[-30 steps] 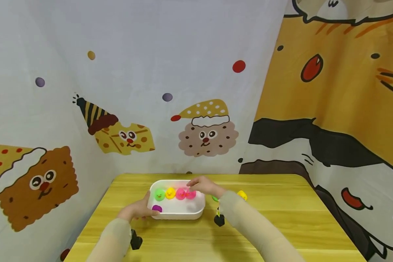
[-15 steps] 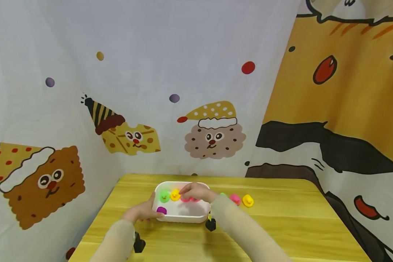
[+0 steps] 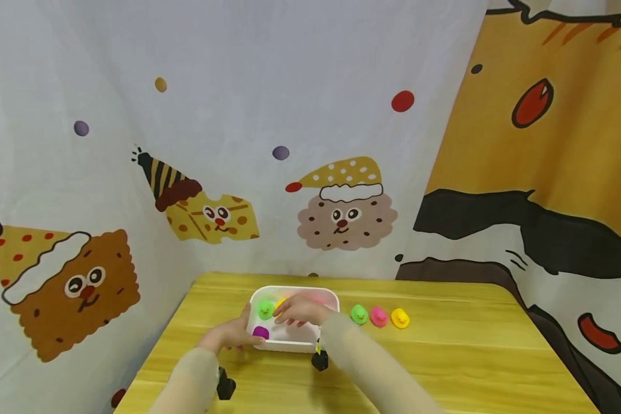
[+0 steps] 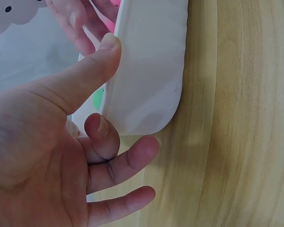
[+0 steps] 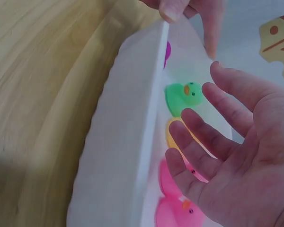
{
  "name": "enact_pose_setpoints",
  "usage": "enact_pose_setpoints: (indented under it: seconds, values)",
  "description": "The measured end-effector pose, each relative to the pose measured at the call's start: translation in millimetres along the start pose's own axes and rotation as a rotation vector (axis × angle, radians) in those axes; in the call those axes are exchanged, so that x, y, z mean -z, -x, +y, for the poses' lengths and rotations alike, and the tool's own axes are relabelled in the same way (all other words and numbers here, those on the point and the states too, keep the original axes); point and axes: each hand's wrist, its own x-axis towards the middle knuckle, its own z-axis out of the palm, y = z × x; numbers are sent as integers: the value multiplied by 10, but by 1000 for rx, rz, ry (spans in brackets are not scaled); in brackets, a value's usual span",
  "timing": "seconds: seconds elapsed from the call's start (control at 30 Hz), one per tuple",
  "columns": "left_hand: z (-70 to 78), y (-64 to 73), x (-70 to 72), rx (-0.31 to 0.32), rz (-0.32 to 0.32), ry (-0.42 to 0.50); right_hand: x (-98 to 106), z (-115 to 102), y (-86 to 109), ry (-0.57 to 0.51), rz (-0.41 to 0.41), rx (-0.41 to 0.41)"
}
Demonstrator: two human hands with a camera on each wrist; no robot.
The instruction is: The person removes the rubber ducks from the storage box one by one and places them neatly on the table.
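Observation:
A white plastic tub (image 3: 295, 347) stands on the table and holds toy ducks. My left hand (image 3: 231, 336) grips its left end, thumb on the near rim, other fingers around the corner. Over the tub is my right hand (image 3: 302, 310), fingers spread and slightly bent, holding nothing. Below those fingers, the right wrist view shows a green duck (image 5: 182, 97), a partly hidden yellow duck (image 5: 174, 132) and two pink ducks, the nearer pink duck (image 5: 173, 213) at the bottom edge. A purple object (image 3: 261, 333) lies in the tub's near left corner, partly covered.
On the table right of the tub, a green duck (image 3: 359, 314), a pink duck (image 3: 379, 317) and a yellow duck (image 3: 400, 318) sit in a row. Behind the wooden table (image 3: 466, 345) hangs a cartoon-printed cloth (image 3: 227, 75).
My right hand has moved left across the tub, from above the pink ducks toward the yellow and green ones. The three ducks on the table have come into full view. My left hand keeps its hold.

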Motion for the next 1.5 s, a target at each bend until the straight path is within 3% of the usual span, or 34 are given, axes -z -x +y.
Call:
enact_pose_setpoints:
  seconds: [0.23, 0.6, 1.5]
  values:
    - [23, -38, -6, -35, -15, -15, -126, -18, -45, -17, -3, -35]
    - [43, -9, -16, -10, -18, -12, -260, -39, -61, -77, -12, -75]
    - [39, -20, 28, -11, -38, -11, -471, -43, -189, -79, -61, -51]
